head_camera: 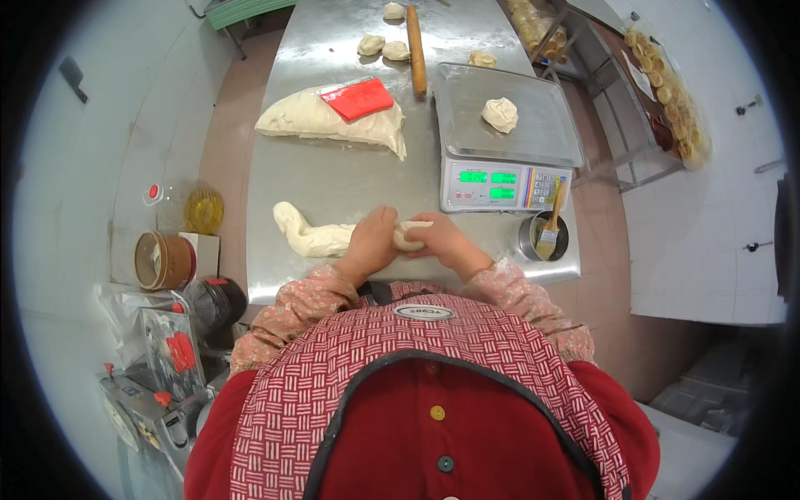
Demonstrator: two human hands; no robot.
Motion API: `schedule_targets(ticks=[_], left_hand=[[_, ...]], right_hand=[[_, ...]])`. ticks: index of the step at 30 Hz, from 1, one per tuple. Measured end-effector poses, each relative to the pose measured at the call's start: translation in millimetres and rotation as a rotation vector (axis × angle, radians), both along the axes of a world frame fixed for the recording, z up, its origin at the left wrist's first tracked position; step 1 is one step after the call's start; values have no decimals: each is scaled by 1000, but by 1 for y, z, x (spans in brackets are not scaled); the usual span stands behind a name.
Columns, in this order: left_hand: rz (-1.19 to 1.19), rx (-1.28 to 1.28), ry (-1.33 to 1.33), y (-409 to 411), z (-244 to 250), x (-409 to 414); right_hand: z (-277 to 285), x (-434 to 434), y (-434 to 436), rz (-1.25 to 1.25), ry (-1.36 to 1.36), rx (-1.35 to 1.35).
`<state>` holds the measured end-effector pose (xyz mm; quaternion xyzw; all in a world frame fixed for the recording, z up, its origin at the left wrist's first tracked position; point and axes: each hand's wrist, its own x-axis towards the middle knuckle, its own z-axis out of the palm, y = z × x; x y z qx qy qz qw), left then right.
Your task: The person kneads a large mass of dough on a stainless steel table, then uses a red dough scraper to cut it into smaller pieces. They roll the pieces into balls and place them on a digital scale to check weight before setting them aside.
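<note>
My left hand (372, 240) grips the right end of a long rope of dough (315, 240) lying on the metal table near its front edge. Close beside it, my right hand (449, 242) holds a rounded end piece of dough (410, 236); whether it is joined to the rope is hidden by my fingers. A dough ball (500, 115) sits on the steel pan of a digital scale (507, 186). Left of the scale lies a large mass of dough (331, 119) with a red dough scraper (359, 100) on top.
A wooden rolling pin (416, 53) lies farther back beside several dough balls (371, 45). At the table's front right stands a metal bowl (528, 240) with a brush (553, 222) in it. An oil jug (203, 211) and a round tub (156, 260) are left of the table.
</note>
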<state>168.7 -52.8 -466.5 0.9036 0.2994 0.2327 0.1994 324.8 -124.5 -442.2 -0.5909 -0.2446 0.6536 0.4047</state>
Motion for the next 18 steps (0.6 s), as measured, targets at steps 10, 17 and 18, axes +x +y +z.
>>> schedule_targets(ticks=[10,17,18], left_hand=[[70,-291,416,-9,-4,-5],[37,-222,575,-5,10,-1],[25,-230,540,0,-1,-5]], right_hand=[[-25,-21,6,-165,106,43],[-19,-28,6,-113,14,27],[-10,-28,6,-56,114,12]])
